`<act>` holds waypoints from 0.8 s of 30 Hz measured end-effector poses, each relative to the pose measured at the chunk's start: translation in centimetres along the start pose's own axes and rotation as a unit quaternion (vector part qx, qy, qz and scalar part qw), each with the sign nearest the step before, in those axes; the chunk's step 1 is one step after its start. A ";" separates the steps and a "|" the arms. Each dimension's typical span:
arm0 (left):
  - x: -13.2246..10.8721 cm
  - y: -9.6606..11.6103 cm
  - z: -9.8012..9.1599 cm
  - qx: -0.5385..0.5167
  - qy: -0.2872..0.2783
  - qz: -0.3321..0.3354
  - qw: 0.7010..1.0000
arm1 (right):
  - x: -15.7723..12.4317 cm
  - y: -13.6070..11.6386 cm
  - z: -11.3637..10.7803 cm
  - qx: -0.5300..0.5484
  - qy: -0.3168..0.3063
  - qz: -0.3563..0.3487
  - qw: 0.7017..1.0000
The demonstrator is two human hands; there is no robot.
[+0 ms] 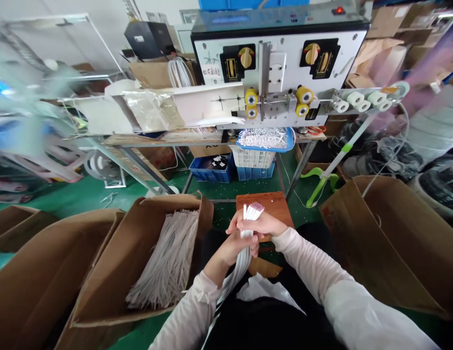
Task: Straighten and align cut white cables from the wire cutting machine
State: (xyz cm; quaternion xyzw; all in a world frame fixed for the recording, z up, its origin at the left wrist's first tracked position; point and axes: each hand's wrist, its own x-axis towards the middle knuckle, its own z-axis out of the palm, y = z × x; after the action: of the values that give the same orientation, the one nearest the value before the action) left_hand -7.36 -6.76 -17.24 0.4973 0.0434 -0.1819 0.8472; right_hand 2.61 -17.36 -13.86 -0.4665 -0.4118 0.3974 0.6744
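Landmark: the white-fronted machine [292, 53]. The bundle of white strands [243, 265] is below and on the near side of the machine, its upper end upright and its lower length trailing down and leftward over the person's lap. Left hand [231, 247] grips the bundle, fingers closed around it; right hand [266, 223] sits just above, fingers also curled around the strands near their pinkish cut ends. The hands overlap, so the placing of individual fingers is probably not fully readable. A reddish-brown wooden board [280, 206] lies beyond the hands, below the machine. Left of and below the machine, an open cardboard carton [113, 262] holds a heap of similar strands [170, 262]; right of and below it stands another open carton [412, 238]. Directly under the machine, a blue tray [291, 140] carries many small white pieces [264, 137] above a white slatted basket [253, 158], with a blue crate [211, 174] beside it to the left. On the machine's front: yellow rollers [303, 94], and extending from its right side, white pulleys [355, 98].
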 end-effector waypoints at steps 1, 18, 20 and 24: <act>-0.7 -0.2 -0.8 0.043 -0.004 0.005 0.999 | 0.3 -0.5 0.1 0.016 0.015 0.001 1.000; -8.0 -8.9 -6.1 -0.129 0.142 0.066 0.979 | 17.7 4.7 1.3 0.030 0.152 0.048 0.987; -9.3 -8.2 -7.6 -0.190 0.176 0.107 0.960 | 22.0 3.8 -0.6 0.007 0.233 -0.002 0.972; -11.7 -8.2 -11.2 -0.291 0.229 0.150 0.917 | 29.6 1.6 -5.4 -0.032 0.358 0.004 0.933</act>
State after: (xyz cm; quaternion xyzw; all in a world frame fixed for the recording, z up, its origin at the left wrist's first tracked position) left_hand -19.90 2.36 -26.67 0.2573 0.2120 0.0864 0.9388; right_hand 17.61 8.63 -11.15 -0.6009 -0.1539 0.1930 0.7603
